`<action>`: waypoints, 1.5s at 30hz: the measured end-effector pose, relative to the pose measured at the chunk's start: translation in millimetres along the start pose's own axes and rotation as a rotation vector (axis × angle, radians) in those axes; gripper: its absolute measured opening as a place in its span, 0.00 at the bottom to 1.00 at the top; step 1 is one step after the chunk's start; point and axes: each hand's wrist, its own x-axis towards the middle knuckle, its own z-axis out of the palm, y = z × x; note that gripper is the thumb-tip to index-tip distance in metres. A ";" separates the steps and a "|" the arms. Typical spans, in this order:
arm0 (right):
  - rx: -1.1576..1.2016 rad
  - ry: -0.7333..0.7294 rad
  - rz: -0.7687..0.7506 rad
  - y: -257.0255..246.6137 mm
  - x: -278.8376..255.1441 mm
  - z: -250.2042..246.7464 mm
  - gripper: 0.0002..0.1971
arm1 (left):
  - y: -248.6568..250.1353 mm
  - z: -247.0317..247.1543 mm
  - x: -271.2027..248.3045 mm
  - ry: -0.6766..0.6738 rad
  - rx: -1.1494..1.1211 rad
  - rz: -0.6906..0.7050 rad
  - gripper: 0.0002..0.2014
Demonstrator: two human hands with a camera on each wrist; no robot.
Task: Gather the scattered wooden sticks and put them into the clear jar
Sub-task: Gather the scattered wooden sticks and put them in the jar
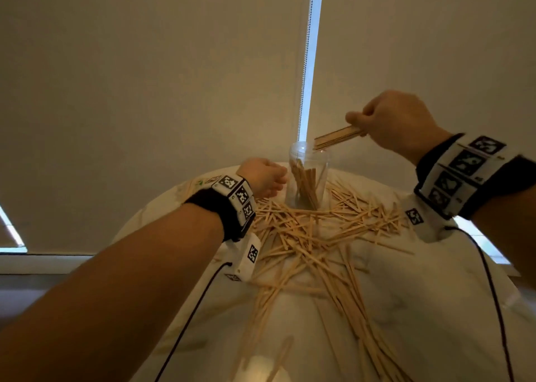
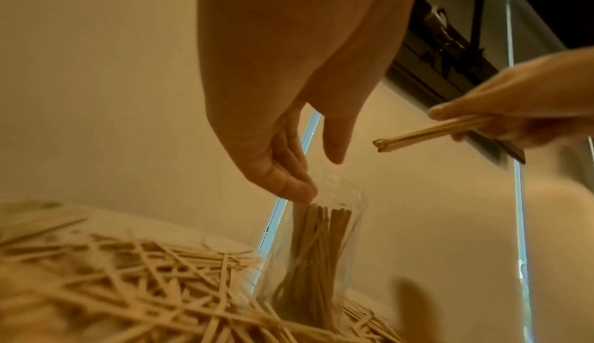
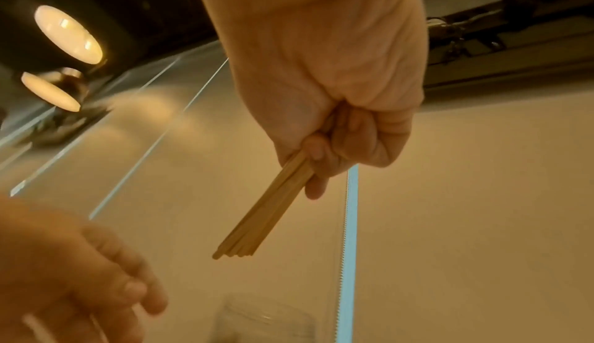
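- Left forearm [image 1: 121,280] comes in from seven o'clock of the head view, a black wristband [image 1: 229,207] with white coded marker blocks on the wrist and a thin black cable [image 1: 191,315] trailing down from it.
- Left hand [image 1: 265,175] sits at the jar's nine o'clock, just beside its upper wall. Fingers [image 2: 289,183] are straight and relaxed, thumb [image 2: 334,142] spread apart from them, nothing in the grasp. In the left wrist view the fingertips reach the jar's wall near its rim; whether they truly touch it I cannot tell.
- Scattered wooden sticks [image 1: 304,236] lie criss-crossed on the white round table [image 1: 435,309], spreading from the jar's base toward six o'clock and fanning out toward three o'clock.
- Clear jar [image 1: 309,175] stands upright at the table's twelve o'clock edge, mouth open. A sheaf of sticks [image 2: 308,252] already stands inside, leaning together.
- Behind the jar, a bright slit between two beige roller blinds [image 1: 145,91] runs up to twelve o'clock, with a bead chain [image 1: 304,62] hanging along it.
- Bundle of sticks [image 1: 336,138] slants down toward eight o'clock, its free ends just above the jar's mouth on the two o'clock side, not yet inside.
- Right hand [image 1: 397,120] is raised at the jar's two o'clock, fingers curled tight round the bundle's upper end.
- Right wrist wears a like marker band [image 1: 464,172].
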 end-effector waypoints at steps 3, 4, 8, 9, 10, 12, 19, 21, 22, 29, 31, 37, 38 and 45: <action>-0.154 -0.006 -0.099 -3.2 43.3 27.3 0.20 | 8.0 12.7 38.3 -0.019 0.373 0.069 0.45; -0.199 -0.034 -0.130 -6.2 55.8 39.7 0.20 | 9.3 19.3 50.7 -0.030 0.464 0.103 0.53; -0.396 -0.198 -0.236 -20.3 88.8 83.9 0.17 | 6.3 44.9 88.9 -0.065 0.418 0.159 0.66; -0.430 -0.227 -0.248 -22.2 94.4 92.6 0.16 | 3.7 49.3 96.3 -0.067 0.387 0.166 0.65; -0.459 -0.247 -0.260 -23.6 98.7 99.7 0.18 | 0.8 52.8 102.6 -0.067 0.362 0.176 0.63; -0.513 -0.261 -0.288 -26.2 106.2 108.1 0.21 | -6.7 54.9 112.1 -0.043 0.301 0.185 0.59; -0.444 -0.051 -0.217 -26.0 126.5 65.2 0.23 | -31.4 51.7 122.8 -0.028 0.264 0.273 0.54; -0.366 0.031 -0.218 -22.1 124.7 60.6 0.23 | -34.6 51.9 121.6 -0.023 0.273 0.285 0.54; -0.316 0.044 -0.221 -20.1 122.4 61.3 0.22 | -35.4 51.6 121.3 -0.022 0.281 0.288 0.54; -0.105 0.206 -0.276 10.5 89.6 90.0 0.16 | -34.0 50.9 118.0 -0.011 0.351 0.291 0.54; -0.125 0.220 -0.334 16.7 79.2 97.8 0.14 | -32.6 51.2 116.9 -0.010 0.364 0.292 0.54; -0.179 0.015 -0.379 17.8 67.3 92.9 0.12 | -29.4 49.0 113.2 -0.032 0.372 0.272 0.55; -0.197 -0.025 -0.367 14.4 70.3 90.6 0.12 | -29.3 48.7 112.7 -0.034 0.366 0.270 0.55; -0.554 -0.400 -0.344 -21.3 107.2 120.5 0.14 | -31.4 48.6 115.3 -0.022 0.384 0.269 0.52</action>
